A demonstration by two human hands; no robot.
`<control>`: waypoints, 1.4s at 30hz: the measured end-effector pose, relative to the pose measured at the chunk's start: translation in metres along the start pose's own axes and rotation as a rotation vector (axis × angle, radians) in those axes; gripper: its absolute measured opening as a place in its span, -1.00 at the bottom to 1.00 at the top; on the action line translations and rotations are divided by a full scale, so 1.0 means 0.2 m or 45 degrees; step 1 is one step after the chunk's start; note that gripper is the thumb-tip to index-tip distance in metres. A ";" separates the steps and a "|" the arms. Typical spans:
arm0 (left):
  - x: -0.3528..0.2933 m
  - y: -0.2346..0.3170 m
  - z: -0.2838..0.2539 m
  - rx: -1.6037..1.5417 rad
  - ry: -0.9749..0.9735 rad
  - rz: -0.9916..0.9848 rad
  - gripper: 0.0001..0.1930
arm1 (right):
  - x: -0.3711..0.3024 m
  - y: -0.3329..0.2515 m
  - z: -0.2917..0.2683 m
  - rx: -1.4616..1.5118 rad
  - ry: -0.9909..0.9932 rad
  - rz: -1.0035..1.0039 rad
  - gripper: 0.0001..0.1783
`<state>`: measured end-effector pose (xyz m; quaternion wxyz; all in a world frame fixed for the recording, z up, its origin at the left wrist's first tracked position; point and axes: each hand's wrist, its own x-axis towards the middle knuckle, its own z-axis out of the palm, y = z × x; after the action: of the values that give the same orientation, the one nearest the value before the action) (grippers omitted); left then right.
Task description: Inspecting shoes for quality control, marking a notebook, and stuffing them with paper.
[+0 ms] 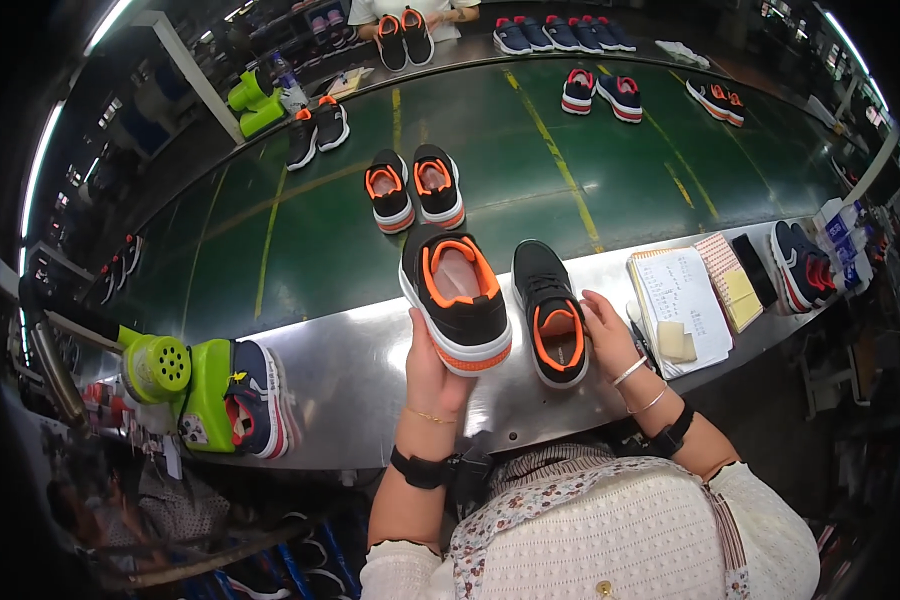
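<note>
My left hand (pixel 435 368) grips a black sneaker (pixel 470 322) with orange lining and a white-and-orange sole, its heel toward me. Most of those fingers are hidden beneath the shoe. To its right, a second black sneaker (pixel 543 282) with orange collar trim is held along its side by my right hand (pixel 606 335), toe pointing away. Both shoes are over the metal worktop (pixel 360 370). Just beyond the left shoe, a pair of matching sneakers (pixel 435 180) stands on the green conveyor belt (pixel 490 130).
Notebooks and a paper sheet (pixel 685 290) lie at right, near a dark phone (pixel 754 268) and navy shoes (pixel 798 265). A green machine (pixel 205 390) and another navy shoe (pixel 260 400) stand at left. Across the belt is another person (pixel 370 12) behind more shoes.
</note>
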<state>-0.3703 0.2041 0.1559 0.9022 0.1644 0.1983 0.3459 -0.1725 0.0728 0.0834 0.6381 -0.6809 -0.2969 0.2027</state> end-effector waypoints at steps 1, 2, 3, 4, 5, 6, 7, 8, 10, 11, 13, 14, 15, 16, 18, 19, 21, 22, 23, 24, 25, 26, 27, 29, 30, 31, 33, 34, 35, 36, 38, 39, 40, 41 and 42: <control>0.00 -0.02 -0.02 0.014 0.006 -0.004 -0.49 | 0.01 0.01 -0.03 -0.725 -0.009 -0.550 -0.60; 0.00 -0.04 -0.10 0.040 0.002 -0.018 -0.50 | 0.00 -0.08 -0.03 -1.040 0.095 -0.777 -0.55; 0.00 -0.05 -0.19 0.066 -0.003 -0.035 -0.51 | 0.00 -0.18 -0.03 -1.040 0.101 -0.777 -0.55; 0.01 -0.07 -0.27 0.022 -0.022 -0.081 -0.52 | -0.01 -0.29 -0.05 -0.821 -0.079 -0.620 -0.56; 0.02 -0.10 -0.33 0.016 -0.039 -0.125 -0.55 | -0.01 -0.38 -0.07 -0.599 -0.253 -0.459 -0.57; 0.02 -0.13 -0.37 0.044 -0.051 -0.109 -0.57 | 0.00 -0.45 -0.09 -0.500 -0.412 -0.288 -0.49; 0.02 -0.16 -0.39 0.073 -0.057 -0.086 -0.58 | -0.02 -0.52 -0.09 -0.499 -0.404 -0.288 -0.49; 0.02 -0.17 -0.39 0.105 -0.079 -0.092 -0.62 | -0.04 -0.59 -0.07 -0.775 -0.578 -0.378 -0.47; 0.02 -0.18 -0.37 0.122 -0.052 -0.090 -0.63 | -0.06 -0.63 -0.01 -1.145 -0.841 -0.484 -0.43; 0.02 -0.20 -0.35 0.136 -0.028 -0.090 -0.63 | -0.08 -0.61 0.02 -1.238 -0.912 -0.546 -0.38; 0.04 -0.21 -0.33 0.137 -0.046 -0.103 -0.64 | -0.13 -0.54 0.10 -1.505 -1.138 -0.422 -0.39; 0.04 -0.20 -0.34 0.145 -0.025 -0.093 -0.64 | -0.15 -0.49 0.13 -1.505 -1.131 -0.431 -0.39; 0.05 -0.19 -0.35 0.152 -0.006 -0.081 -0.64 | -0.18 -0.44 0.16 -1.458 -1.008 -0.523 -0.44; 0.05 -0.16 -0.34 0.156 -0.026 -0.092 -0.63 | -0.18 -0.41 0.18 -1.409 -0.883 -0.614 -0.48; 0.07 -0.09 -0.36 0.170 -0.098 -0.201 -0.61 | -0.13 -0.38 0.13 -1.264 -0.828 -0.686 -0.50; 0.08 -0.05 -0.38 0.182 -0.148 -0.319 -0.59 | -0.11 -0.36 0.09 -1.111 -0.788 -0.739 -0.52; 0.11 0.04 -0.32 0.157 -0.173 -0.261 -0.57 | -0.07 -0.35 -0.01 -0.653 -0.706 -0.502 -0.40; 0.14 0.09 -0.30 0.141 -0.166 -0.221 -0.58 | -0.07 -0.38 -0.06 -0.309 -0.676 -0.250 -0.33; 0.18 0.14 -0.29 0.126 -0.159 -0.190 -0.59 | -0.08 -0.39 -0.09 0.038 -0.627 -0.001 -0.25; 0.22 0.19 -0.30 0.029 -0.189 -0.166 -0.61 | -0.08 -0.38 -0.07 0.477 -0.597 0.042 -0.17; 0.27 0.23 -0.29 -0.048 -0.195 -0.160 -0.63 | -0.07 -0.39 -0.06 0.906 -0.541 0.064 -0.10; 0.31 0.30 -0.34 -0.100 -0.253 -0.129 -0.64 | -0.07 -0.39 -0.05 1.029 -0.538 0.087 -0.02; 0.36 0.37 -0.40 -0.155 -0.308 -0.098 -0.65 | -0.08 -0.41 -0.02 1.087 -0.498 0.078 -0.01; 0.43 0.46 -0.43 -0.170 -0.308 -0.009 -0.65 | -0.10 -0.44 0.01 1.172 -0.462 0.045 0.00; 0.47 0.50 -0.46 -0.170 -0.330 -0.031 -0.65 | -0.11 -0.45 0.02 1.164 -0.439 0.025 0.00; 0.51 0.54 -0.51 -0.183 -0.329 0.051 -0.65 | -0.12 -0.47 0.03 1.181 -0.457 0.033 0.01; 0.55 0.59 -0.59 -0.228 -0.318 0.183 -0.65 | -0.13 -0.48 0.04 1.192 -0.466 0.030 0.02; 0.54 0.61 -0.64 -0.241 -0.343 0.220 -0.65 | -0.13 -0.47 0.05 1.199 -0.469 0.042 0.03; 0.55 0.62 -0.68 -0.256 -0.364 0.259 -0.65 | -0.13 -0.47 0.06 1.207 -0.475 0.058 0.04; 0.58 0.65 -0.72 -0.259 -0.367 0.256 -0.65 | -0.14 -0.47 0.08 1.154 -0.447 0.043 0.05; 0.58 0.67 -0.74 -0.190 -0.095 0.344 -0.66 | -0.13 -0.42 0.09 1.132 -0.420 0.036 0.04; 0.60 0.67 -0.74 -0.198 -0.087 0.341 -0.66 | -0.11 -0.38 0.10 1.116 -0.399 0.022 0.04; 0.60 0.68 -0.74 -0.174 -0.090 0.349 -0.66 | -0.10 -0.35 0.11 1.173 -0.425 0.047 0.01; 0.61 0.67 -0.74 -0.149 -0.089 0.345 -0.66 | -0.09 -0.33 0.12 1.228 -0.449 0.088 0.01; 0.61 0.66 -0.73 -0.077 -0.066 0.343 -0.67 | -0.08 -0.31 0.13 1.220 -0.439 0.090 0.02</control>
<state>-0.4293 0.4055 0.0562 0.8570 0.1711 0.1406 0.4653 -0.2106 0.0811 0.1411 0.8132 -0.2781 -0.2483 0.4469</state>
